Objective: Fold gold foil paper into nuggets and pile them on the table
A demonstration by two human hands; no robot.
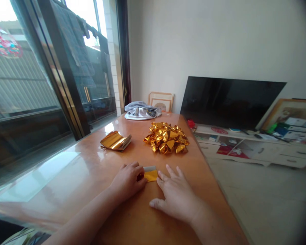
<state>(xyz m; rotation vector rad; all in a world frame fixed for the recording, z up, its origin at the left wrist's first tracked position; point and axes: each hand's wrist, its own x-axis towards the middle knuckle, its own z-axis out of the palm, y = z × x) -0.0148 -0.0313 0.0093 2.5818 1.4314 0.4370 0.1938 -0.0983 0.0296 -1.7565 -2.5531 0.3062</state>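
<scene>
A partly folded sheet of gold foil paper (150,176) lies on the wooden table, a grey strip showing along its far edge. Its left end is between the curled fingers and thumb of my left hand (129,178), which hide that part. My right hand (177,190) lies spread with the palm down, its fingertips at the paper's right edge. Farther off to the left sits a stack of flat gold foil sheets (114,140). Beyond my right hand is a heap of folded gold foil pieces (166,137).
The glossy wooden table (86,180) has its right edge close to my right arm. Bundled cloth (141,110) lies at its far end. A television (231,102) stands on a low white cabinet (265,151) to the right. Sliding glass doors (73,68) run along the left.
</scene>
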